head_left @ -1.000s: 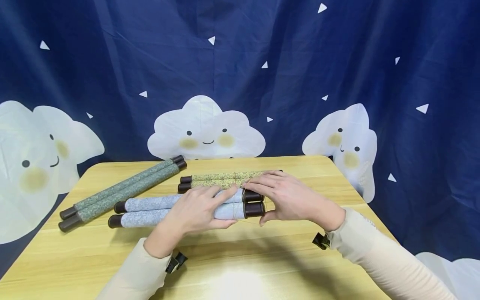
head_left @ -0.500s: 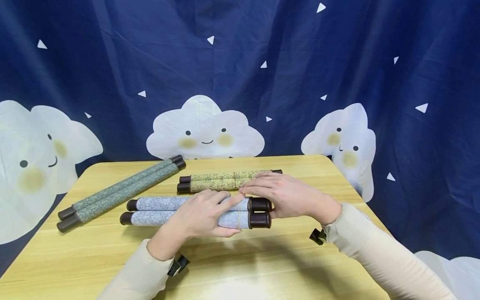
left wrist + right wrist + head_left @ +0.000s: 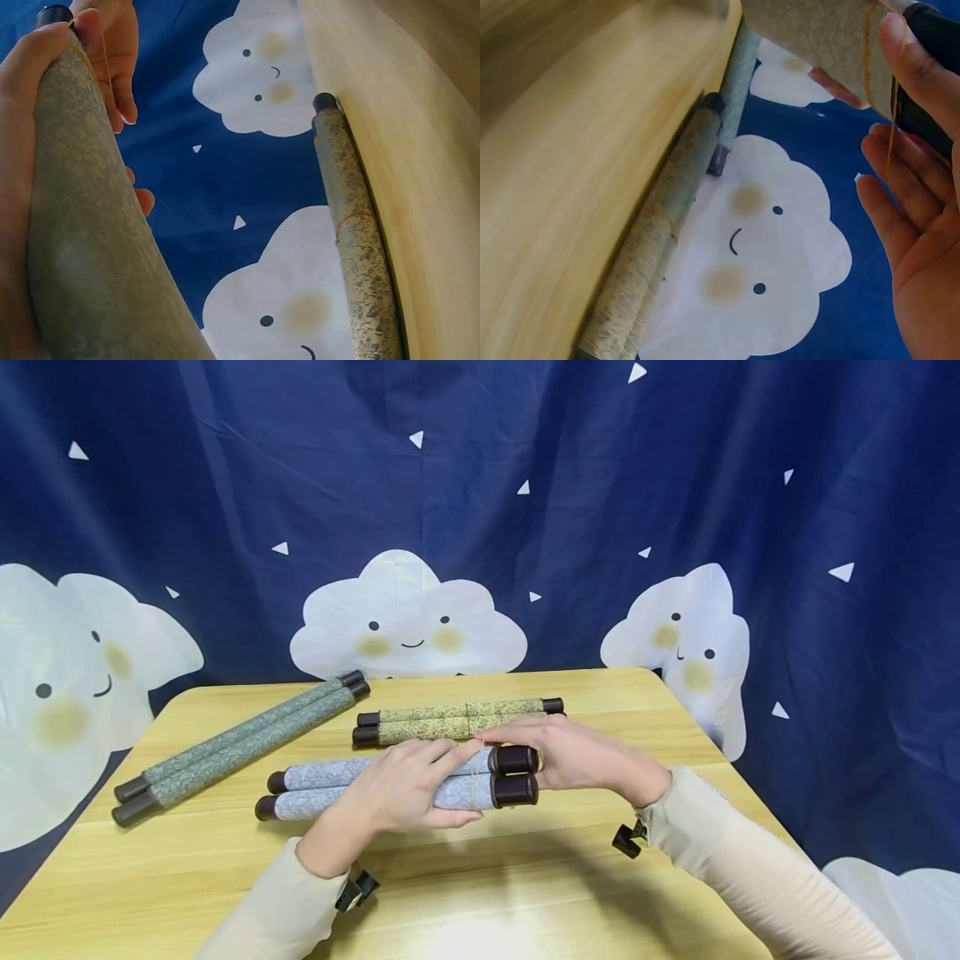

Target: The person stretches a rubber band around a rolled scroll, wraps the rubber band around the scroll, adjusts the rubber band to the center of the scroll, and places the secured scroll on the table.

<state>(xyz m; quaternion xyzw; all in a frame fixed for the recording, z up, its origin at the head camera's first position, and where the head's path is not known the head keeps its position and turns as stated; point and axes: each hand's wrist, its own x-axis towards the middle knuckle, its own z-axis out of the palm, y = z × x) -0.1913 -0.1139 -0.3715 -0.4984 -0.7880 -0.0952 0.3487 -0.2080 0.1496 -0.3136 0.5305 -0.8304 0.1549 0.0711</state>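
Note:
A light blue patterned scroll point(image 3: 315, 803), rolled into two parallel rolls with dark end knobs, is held above the table by my left hand point(image 3: 401, 783). The fingers lie over its top and the thumb is along the near side. Around its right part runs a thin tan rubber band point(image 3: 474, 787). My right hand point(image 3: 573, 753) is behind the scroll's right end, partly hidden by the knobs. In the right wrist view, the rubber band point(image 3: 867, 56) hangs as a stretched loop at the thumb and fingers of my right hand point(image 3: 930, 247), which pinches it.
Behind the hands lies a yellow patterned scroll point(image 3: 423, 728) with a band around its middle. A green double-rolled scroll point(image 3: 258, 735) lies diagonally on the left of the wooden table point(image 3: 450, 893). A blue cloud-print curtain point(image 3: 480, 510) hangs behind the table.
The blue scroll has shifted right, and its right end is turned more toward the camera. My right hand has moved from over the right end to behind it, its thumb going out of sight.

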